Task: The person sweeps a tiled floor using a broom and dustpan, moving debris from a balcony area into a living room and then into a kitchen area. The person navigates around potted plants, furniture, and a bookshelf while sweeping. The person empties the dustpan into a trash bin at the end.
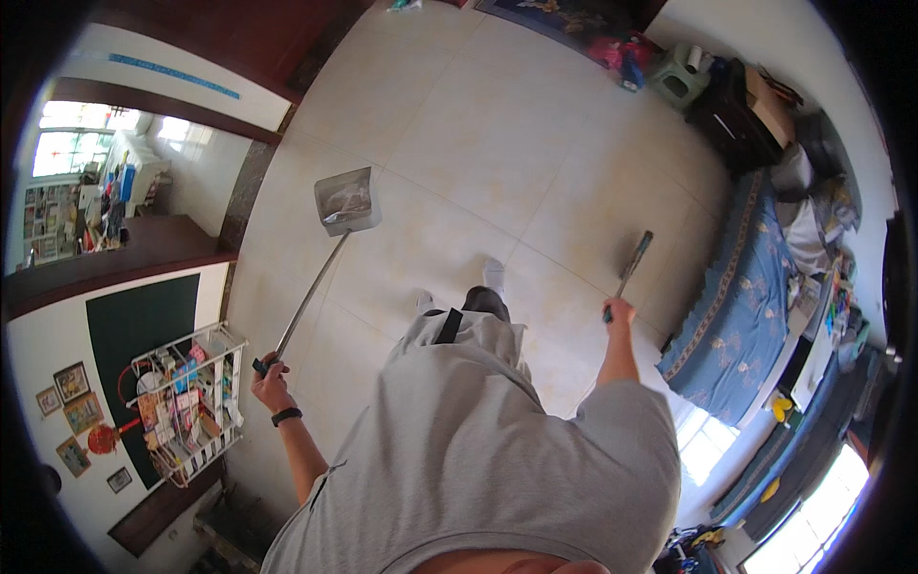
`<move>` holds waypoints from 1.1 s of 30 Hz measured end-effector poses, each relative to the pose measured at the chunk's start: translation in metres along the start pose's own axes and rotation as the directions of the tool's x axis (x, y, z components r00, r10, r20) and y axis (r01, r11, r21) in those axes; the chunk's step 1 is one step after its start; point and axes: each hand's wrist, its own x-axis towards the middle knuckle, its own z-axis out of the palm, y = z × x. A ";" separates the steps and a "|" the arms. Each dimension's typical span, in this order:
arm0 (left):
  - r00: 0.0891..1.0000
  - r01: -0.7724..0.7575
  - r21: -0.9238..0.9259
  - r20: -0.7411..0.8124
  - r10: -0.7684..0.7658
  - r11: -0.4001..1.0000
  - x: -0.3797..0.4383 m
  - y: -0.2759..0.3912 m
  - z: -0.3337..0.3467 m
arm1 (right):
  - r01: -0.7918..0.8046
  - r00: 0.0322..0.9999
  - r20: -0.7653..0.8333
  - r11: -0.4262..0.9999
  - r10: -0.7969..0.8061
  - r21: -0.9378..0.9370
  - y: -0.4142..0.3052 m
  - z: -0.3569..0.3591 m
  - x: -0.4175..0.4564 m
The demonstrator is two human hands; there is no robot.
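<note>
My left hand (pixel 272 389), with a dark band on the wrist, is closed around the grip of a long-handled dustpan (pixel 374 208). Its metal shaft runs forward to the grey pan, which is at floor level ahead and to the left. Some pale, crumpled debris shows inside the pan. Out to the right, my right hand (pixel 620 313) grips the green handle of a broom (pixel 634 260). The broom is strongly foreshortened and its head looks narrow from here; whether it touches the floor I cannot tell. My feet in light socks stand between the two tools.
Pale floor tiles (pixel 459 143) stretch ahead. A white rack (pixel 229 351) full of small goods stands left, near a doorway. On the right is a table under a blue patterned cloth (pixel 739 308). A green stool (pixel 678 79) and a dark cabinet (pixel 731 122) line the far right wall.
</note>
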 end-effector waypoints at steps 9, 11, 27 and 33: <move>0.952 0.186 0.058 -0.256 -0.166 0.981 -0.076 0.035 -0.005 | 0.287 0.956 0.219 0.770 -0.194 -0.570 -0.045 0.219 0.098; 0.937 0.209 0.068 -0.298 -0.180 0.975 -0.088 0.035 -0.012 | 0.461 0.886 0.377 0.600 -0.271 -0.653 -0.025 0.258 0.075; 0.745 0.252 -0.118 -0.609 -0.270 0.961 -0.190 -0.007 -0.057 | 0.906 0.295 0.820 0.130 0.491 -0.404 0.053 0.366 -0.181; 0.667 0.300 -0.172 -0.665 -0.335 0.938 -0.196 -0.040 -0.088 | 0.725 0.353 0.897 0.527 0.268 -0.443 -0.011 0.335 -0.139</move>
